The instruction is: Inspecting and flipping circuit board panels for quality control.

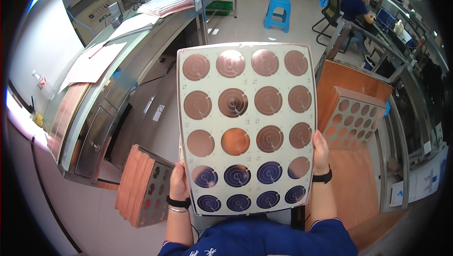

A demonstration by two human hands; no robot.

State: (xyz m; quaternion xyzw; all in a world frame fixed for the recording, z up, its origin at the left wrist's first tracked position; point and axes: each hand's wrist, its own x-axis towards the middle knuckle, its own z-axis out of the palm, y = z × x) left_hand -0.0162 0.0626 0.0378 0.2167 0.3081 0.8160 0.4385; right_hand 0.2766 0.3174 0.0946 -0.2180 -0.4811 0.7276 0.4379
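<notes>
Upright in front of me is a large circuit board panel (250,128), pale with rows of round copper discs. Lower discs look dark blue, apparently from reflection, and one in the middle shines orange. My left hand (178,183) grips its left edge near the lower corner, and most of those fingers are hidden behind it. Higher up on the opposite edge, my right hand (321,154) is closed on the panel, thumb showing at the front. A thick stack of similar panels (137,185) leans below my left hand. Another panel stack (356,119) stands beyond my right hand.
A glass-topped metal workbench (111,86) runs along the left, carrying papers (165,3) and a bottle (43,85). The right stack rests on a brown wooden board (349,175) beside a metal frame (400,161). Farther off are a blue stool (277,14) and a seated person (354,8).
</notes>
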